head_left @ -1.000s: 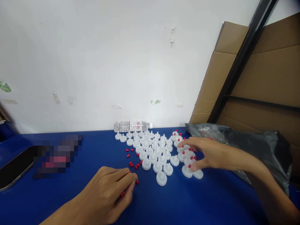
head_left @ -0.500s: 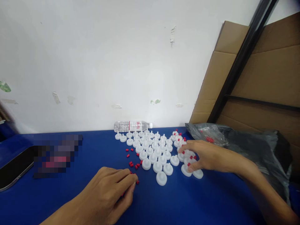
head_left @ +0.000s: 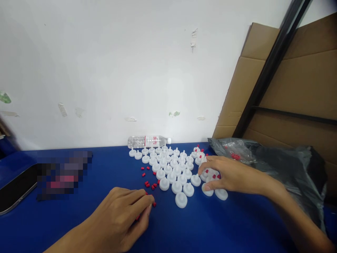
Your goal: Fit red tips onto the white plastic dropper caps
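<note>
White round caps with thin upright spouts (head_left: 177, 187) stand in a cluster in the middle of the blue table. Small red caps (head_left: 147, 185) lie loose to the left of them. Close to these, my left hand (head_left: 126, 218) rests low with thumb and fingertips pinched together; whatever lies between them is hidden. A red cap (head_left: 154, 204) is beside its fingertips. My right hand (head_left: 223, 175) hovers over white caps fitted with red tips (head_left: 200, 154), thumb and fingers apart. Its index fingertip is near a plain white spouted cap (head_left: 195, 180). Its fingers partly cover the caps beneath.
A clear plastic bottle (head_left: 150, 141) lies against the white wall. Dark plastic bags (head_left: 281, 168), one showing red pieces, sit at the right by cardboard (head_left: 237, 91) and a black metal post (head_left: 265, 73). A phone (head_left: 17, 188) is at the left, next to a blurred item.
My right hand has shifted slightly left, its index fingertip now nearer the plain white caps. My left hand stays almost where it was, still pinched.
</note>
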The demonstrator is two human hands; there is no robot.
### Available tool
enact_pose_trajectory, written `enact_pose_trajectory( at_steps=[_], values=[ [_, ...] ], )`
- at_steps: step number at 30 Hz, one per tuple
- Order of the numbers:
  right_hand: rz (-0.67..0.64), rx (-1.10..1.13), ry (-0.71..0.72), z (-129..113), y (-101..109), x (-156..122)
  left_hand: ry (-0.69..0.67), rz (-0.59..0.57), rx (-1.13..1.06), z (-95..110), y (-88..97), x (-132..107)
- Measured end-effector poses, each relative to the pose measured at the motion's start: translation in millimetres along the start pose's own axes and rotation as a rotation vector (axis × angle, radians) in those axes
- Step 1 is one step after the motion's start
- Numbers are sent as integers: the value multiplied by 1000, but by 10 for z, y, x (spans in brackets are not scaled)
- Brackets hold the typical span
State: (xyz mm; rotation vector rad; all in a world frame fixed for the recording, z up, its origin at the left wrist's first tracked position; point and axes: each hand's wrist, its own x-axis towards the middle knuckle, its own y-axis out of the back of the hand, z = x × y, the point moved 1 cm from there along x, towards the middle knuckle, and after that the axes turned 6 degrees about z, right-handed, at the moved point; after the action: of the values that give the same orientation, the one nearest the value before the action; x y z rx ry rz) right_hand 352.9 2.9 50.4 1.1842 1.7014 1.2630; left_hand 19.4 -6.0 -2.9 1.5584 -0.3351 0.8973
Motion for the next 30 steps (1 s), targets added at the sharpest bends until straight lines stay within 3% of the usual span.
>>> enact_pose_trajectory(
  at_steps=[19,30],
  values=[
    [15,-110,-56,142,-110,14,6,-18,-7,1,6,-9],
    [15,11,-90,171,82,-82,10,-20,-9,-9,-3,13]
  ],
)
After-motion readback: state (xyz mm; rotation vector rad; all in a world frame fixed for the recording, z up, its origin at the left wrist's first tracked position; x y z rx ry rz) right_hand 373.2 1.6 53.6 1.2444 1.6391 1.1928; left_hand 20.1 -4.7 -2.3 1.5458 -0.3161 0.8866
